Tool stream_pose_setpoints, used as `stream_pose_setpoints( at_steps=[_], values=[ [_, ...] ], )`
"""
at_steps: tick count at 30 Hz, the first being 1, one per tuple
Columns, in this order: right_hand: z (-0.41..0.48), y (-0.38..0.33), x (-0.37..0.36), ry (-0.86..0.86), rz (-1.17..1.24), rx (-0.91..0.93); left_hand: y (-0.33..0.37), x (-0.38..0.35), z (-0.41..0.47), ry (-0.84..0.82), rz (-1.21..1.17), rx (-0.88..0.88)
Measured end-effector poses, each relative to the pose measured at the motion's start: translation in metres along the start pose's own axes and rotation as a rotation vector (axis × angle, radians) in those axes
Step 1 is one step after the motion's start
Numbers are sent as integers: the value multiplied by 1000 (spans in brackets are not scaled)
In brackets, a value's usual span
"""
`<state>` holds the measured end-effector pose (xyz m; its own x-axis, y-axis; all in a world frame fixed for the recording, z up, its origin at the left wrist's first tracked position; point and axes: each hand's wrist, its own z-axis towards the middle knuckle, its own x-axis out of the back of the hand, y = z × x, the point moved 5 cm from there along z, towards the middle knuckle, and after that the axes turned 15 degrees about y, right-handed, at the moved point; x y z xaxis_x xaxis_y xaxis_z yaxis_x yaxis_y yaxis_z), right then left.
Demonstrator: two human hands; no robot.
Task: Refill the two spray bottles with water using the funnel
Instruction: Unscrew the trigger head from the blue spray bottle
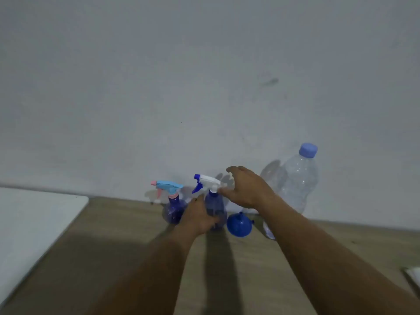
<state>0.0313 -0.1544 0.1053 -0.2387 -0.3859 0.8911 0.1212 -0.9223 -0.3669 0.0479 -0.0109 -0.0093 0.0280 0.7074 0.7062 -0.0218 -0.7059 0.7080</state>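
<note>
While left hand [200, 217] grips bottle [214, 208], right fingers [223, 190] touch sprayer [210, 181].

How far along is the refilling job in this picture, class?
Done: nothing yet. Both spray heads are on, and the water bottle is capped. In hand: the left hand steadies the white-headed spray bottle, while the right hand, fingers spread, reaches its head, probably to unscrew it. Left: open both, including the pink-and-blue-headed bottle, fit the funnel lying on the table, pour, recap.
</note>
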Motion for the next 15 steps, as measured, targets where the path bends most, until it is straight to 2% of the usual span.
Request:
stream_pose_setpoints(
  at_steps=[2, 4, 8, 12, 15],
  values=[
    [8, 1, -14, -4, 68, -13, -2, -7, 6, 36, -67, 9],
    [11, 0, -28, -22, 118, 0, -7, -10, 10, 114, -17, 2],
    [9, 0, -43, 30, 197, 32, -11, -19, 5, 47, -63, 16],
    [0, -2, -41, 40, 220, 33, -10, -9, -5, 160, -70, -12],
    [-10, -7, -32, 29, 243, 21, -6, -4, -23, 71, -164, 45]
  ],
)
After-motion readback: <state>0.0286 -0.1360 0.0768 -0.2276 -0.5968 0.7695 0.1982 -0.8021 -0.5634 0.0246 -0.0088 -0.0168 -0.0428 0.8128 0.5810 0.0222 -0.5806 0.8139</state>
